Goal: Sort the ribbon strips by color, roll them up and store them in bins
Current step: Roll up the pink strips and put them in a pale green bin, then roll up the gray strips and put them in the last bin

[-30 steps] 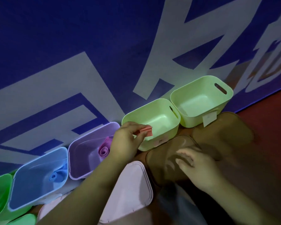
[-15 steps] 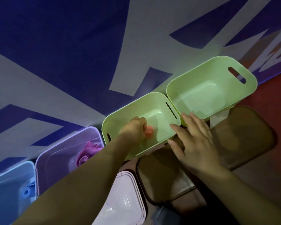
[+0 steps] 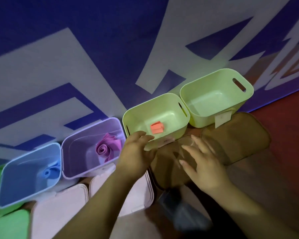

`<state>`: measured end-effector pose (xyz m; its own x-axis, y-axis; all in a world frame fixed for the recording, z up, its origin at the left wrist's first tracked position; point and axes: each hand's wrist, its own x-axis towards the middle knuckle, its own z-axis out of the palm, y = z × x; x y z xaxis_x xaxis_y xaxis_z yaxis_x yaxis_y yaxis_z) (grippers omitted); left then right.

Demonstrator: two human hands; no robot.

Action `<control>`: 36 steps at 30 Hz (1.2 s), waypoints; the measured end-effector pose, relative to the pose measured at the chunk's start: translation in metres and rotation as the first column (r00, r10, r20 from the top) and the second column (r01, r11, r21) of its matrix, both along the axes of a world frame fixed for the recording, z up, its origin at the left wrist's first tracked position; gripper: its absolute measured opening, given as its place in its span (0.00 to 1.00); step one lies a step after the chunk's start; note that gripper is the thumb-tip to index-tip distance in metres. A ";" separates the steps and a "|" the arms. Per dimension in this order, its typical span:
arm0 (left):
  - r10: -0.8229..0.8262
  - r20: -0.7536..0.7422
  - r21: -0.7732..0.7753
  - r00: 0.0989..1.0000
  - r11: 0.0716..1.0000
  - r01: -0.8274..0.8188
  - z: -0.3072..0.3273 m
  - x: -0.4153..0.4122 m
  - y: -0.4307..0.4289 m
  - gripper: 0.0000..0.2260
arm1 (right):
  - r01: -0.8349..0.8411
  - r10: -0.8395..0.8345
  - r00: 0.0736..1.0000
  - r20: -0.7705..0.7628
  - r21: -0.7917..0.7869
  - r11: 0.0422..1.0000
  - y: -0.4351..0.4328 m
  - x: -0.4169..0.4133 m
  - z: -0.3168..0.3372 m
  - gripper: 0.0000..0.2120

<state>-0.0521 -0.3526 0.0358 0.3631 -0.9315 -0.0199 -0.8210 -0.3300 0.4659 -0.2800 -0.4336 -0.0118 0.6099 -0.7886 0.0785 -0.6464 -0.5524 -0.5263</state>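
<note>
Ribbon rolls sit in a row of bins on a blue-and-white printed mat (image 3: 76,49), and I see a strip of red floor (image 3: 292,128) at the far right. From the left, a blue bin (image 3: 16,163) holds a blue roll (image 3: 48,172), a purple bin (image 3: 86,130) holds a pink roll (image 3: 104,149), and a pale green bin (image 3: 145,107) has the orange roll (image 3: 156,128) lying on its floor. A second green bin (image 3: 205,76) stands against it. Pale pink lids (image 3: 62,204) and brown lids (image 3: 240,135) lie in front. The left hand (image 3: 136,152) is at that bin's near rim, fingers loose and holding nothing. The right hand (image 3: 202,161) is spread over a brown lid, gripping nothing. Half a second ago the left hand was inside the bin pinching the orange roll. Now the roll lies free, and the right hand has drawn back from the bin's corner.
</note>
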 end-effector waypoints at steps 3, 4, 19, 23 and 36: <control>0.102 -0.045 -0.078 0.994 0.991 -0.105 -0.011 -0.031 0.062 0.17 | -0.041 0.045 0.998 -0.048 0.078 0.996 0.033 -0.014 -0.011 0.22; 0.128 -0.075 -0.064 0.989 0.989 -0.133 -0.018 -0.043 0.082 0.19 | -0.056 0.063 0.996 -0.059 0.099 0.993 0.044 -0.019 -0.017 0.21; 0.258 -0.185 0.207 0.948 0.953 -0.219 -0.135 -0.123 0.174 0.24 | -0.264 0.313 0.944 -0.105 0.329 0.907 0.095 -0.019 -0.078 0.24; 0.260 -0.093 0.153 0.961 0.958 -0.244 -0.142 -0.131 0.181 0.20 | -0.305 0.355 0.926 -0.129 0.303 0.903 0.089 -0.009 -0.082 0.21; 0.370 -0.232 0.072 0.900 0.929 -0.363 -0.141 -0.130 0.190 0.14 | -0.417 0.426 0.897 -0.119 0.099 0.904 0.080 0.007 -0.065 0.07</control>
